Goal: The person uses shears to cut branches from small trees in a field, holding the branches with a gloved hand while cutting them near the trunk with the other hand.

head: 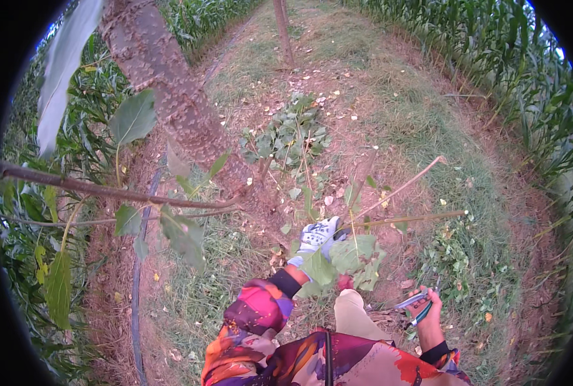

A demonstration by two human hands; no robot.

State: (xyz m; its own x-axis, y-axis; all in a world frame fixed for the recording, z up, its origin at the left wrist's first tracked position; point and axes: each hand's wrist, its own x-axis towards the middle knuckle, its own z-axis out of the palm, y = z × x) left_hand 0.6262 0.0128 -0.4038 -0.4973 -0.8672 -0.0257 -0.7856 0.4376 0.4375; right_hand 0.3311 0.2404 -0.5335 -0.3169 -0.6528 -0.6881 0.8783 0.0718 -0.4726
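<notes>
My left hand (319, 237), in a white patterned glove, is closed around the lower part of several cut leafy branches (414, 218). Their bare stem ends point up and to the right, while broad green leaves (358, 255) hang below the glove and partly cover the wrist. Bare, my right hand (430, 313) grips pruning shears (422, 314) with teal on the handle, low at the right and apart from the branches. A rough-barked tree trunk (194, 116) leans across from the upper left, its base just left of the glove.
A thin side branch (122, 194) with leaves juts left from the trunk. Cut leafy twigs (291, 130) lie heaped behind it. A dark hose (136, 299) runs along the ground at left. Corn plants (513, 62) line both sides; another trunk (283, 34) stands farther along.
</notes>
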